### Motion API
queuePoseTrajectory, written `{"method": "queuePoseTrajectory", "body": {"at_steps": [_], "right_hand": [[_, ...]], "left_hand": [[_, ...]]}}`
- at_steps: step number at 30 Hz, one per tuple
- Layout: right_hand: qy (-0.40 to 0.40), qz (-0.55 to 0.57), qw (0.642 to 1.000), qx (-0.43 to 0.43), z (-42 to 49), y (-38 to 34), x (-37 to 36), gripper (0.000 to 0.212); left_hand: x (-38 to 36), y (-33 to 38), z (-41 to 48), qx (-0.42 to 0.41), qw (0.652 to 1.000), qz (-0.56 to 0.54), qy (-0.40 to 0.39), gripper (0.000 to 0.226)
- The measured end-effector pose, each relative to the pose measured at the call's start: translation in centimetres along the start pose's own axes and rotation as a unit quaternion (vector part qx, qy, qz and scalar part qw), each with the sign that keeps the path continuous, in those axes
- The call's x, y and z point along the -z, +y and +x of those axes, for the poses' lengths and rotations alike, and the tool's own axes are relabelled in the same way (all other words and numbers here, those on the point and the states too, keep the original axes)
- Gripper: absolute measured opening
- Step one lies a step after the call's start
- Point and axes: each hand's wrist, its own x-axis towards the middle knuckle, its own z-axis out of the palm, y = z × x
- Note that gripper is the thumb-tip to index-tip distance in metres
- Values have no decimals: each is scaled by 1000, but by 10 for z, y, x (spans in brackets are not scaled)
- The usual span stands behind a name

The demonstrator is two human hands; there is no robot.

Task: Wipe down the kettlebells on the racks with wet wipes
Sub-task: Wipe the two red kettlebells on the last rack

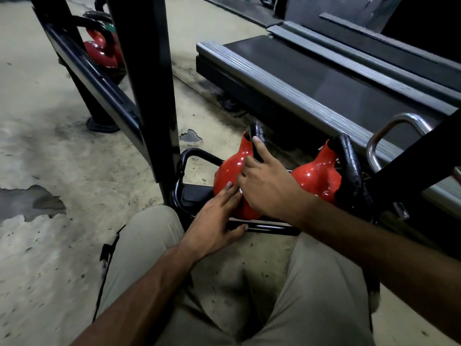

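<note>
Khaki trousers (149,258) fill the bottom of the view, the person crouched with knees apart before the lowest tier of a black rack (159,96). From between the knees both bare forearms reach forward to a red kettlebell (228,171) sitting at the left end of the bottom shelf. The left hand (214,221) lies flat and open, fingers stretched along the lower front of the bell, with the thumb resting on the black front rail (269,227) of the shelf. The right hand (267,188) sits higher on the same bell, fingers loosely curled against its side while the forefinger points up along the black handle (258,136). A small sliver of white shows where the two hands meet; whether it is a wet wipe cannot be told, and neither hand is clearly gripping anything. Just to the right, on the same shelf, stands a second red kettlebell (316,176) with a thick, rough black handle (351,168), partly behind a slanted black rack strut. A chromed metal loop (389,136) rises behind it. On the right beyond the shelf lies the grey and black deck of a treadmill (299,78). To the left the worn floor (50,136) shows patches where the coating has peeled. Farther off, along the rack's long rail, more kettlebells (102,51) stand, red ones in front and a green one behind.
</note>
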Motion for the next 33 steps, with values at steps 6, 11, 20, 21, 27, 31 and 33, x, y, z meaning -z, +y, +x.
{"method": "queuePoseTrajectory", "body": {"at_steps": [6,11,20,21,27,31,33], "right_hand": [[99,37,994,39,-25,7,-3,27],[249,226,935,-116,-65,-6,-18,24],[173,697,505,-479,-6,3,-19,23],[150,746,441,-475,-2,7,-17,21],[110,781,432,-438,-28,6,-7,25],[130,751,444,-472,-39,13,2,21],[135,757,426,-477,-48,25,9,17]], "left_hand": [[0,13,-2,3,1000,-21,13,89],[3,33,-1,7,996,-78,31,93],[20,66,6,-26,994,-63,87,93],[22,67,9,-40,994,-49,91,90],[42,54,27,-126,988,71,51,77],[52,49,36,-153,984,88,37,70],[52,53,42,-143,986,62,56,65]]}}
